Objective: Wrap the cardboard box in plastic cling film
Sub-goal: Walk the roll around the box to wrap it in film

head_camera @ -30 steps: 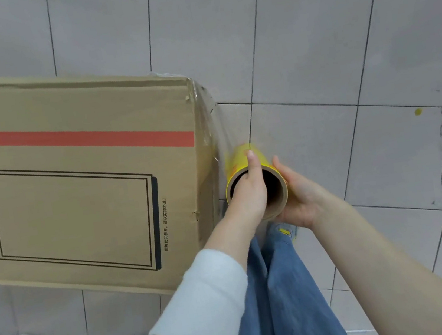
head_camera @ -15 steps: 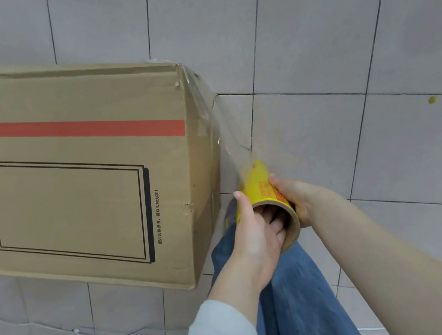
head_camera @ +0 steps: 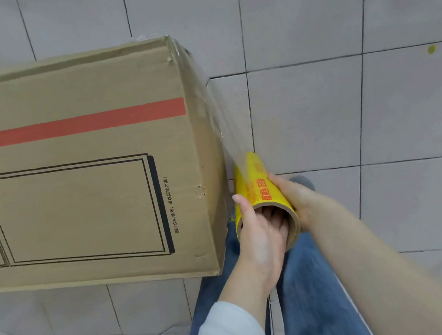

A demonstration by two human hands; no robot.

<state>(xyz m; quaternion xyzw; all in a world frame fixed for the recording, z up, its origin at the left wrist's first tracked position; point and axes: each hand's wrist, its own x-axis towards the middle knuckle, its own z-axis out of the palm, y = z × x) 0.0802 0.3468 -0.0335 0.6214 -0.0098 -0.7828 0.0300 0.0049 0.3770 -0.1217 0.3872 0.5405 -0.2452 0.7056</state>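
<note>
One large cardboard box (head_camera: 72,165) stands on the tiled floor (head_camera: 320,113), filling the left of the view. Clear cling film (head_camera: 222,127) runs taut from the box's right end face down to the yellow roll (head_camera: 259,187), which is held just beside the near right corner. Fingers of the left hand (head_camera: 260,235) hook inside the core, thumb outside; the right hand (head_camera: 295,199) clasps the roll's outer wall. Judged handling: the film is thin, clingy and easily torn or bunched. The roll is stiff and light, best held at its core so it can spin. The box is rigid and bulky, and its dented corners may snag the film.
</note>
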